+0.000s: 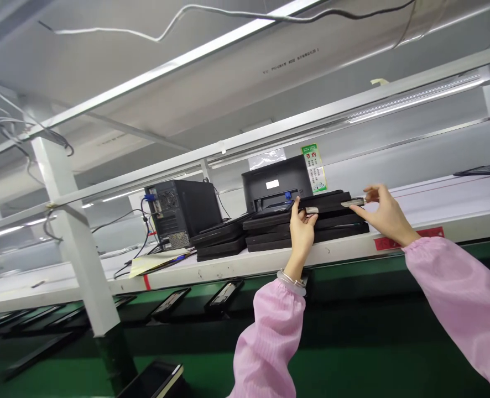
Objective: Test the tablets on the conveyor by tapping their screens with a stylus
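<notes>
My left hand (302,228) reaches up to a white shelf (270,260) and pinches the left edge of the top flat black device (323,205) on a stack of black devices (307,229). My right hand (384,214) pinches the right end of that same top device with thumb and fingers. Both arms wear pink sleeves. A second, lower stack of black devices (220,240) lies to the left of the first.
A black computer tower (182,213) with cables stands left on the shelf, a black printer (276,185) behind the stacks, a yellowish paper (154,261) beside them. A white post (77,237) rises at left. Several black devices (170,303) lie on the green conveyor (353,354) below. A keyboard (483,170) sits far right.
</notes>
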The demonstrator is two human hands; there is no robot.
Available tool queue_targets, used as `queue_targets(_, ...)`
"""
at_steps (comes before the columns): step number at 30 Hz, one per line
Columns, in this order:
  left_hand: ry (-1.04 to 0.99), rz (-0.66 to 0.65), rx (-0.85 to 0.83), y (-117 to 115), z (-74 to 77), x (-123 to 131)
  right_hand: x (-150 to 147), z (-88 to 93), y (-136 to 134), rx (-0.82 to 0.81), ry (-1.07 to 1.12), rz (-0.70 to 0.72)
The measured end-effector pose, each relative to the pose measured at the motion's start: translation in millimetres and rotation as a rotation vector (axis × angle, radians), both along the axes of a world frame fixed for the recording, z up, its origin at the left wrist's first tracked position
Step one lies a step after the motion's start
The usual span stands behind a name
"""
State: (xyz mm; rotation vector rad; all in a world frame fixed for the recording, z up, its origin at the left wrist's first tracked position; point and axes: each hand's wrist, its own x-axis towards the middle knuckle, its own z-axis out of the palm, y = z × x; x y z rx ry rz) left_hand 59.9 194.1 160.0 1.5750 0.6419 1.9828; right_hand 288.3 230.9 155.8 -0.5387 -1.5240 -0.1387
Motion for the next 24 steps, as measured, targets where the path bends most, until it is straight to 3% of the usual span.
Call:
queue_targets(3,-0.008,0.006,-0.002,1.0,-0.6,-0.6,-3.6,-2.1,-14.7,0.187,-0.084,-0.060)
queue_targets(7,-0.025,0.010,-0.009,2.1,-1.2,-0.8,-6.1,-8.0,-25.0,0.285,-0.176,-0.136)
queue_targets(12,0.000,0.007,-0.003,1.8,-1.5,-1.1,-11.5,-18.4,-19.9,0.277,-0.383,-0.439)
queue_targets(15,0.030,0.013,0.006,2.3,-2.8,-2.1,-14.2,-18.4,-16.9,0.261,-0.413,-0.536)
queue_targets(19,0.052,0.005,0.026,3.9,-5.2,-3.6,-15.3,-14.0,-16.0,0.288,-0.435,-0.504)
queue_targets(24,0.045,0.000,0.007,5.5,-6.7,-5.3,-12.1,-11.3,-15.6,0.270,-0.348,-0.357)
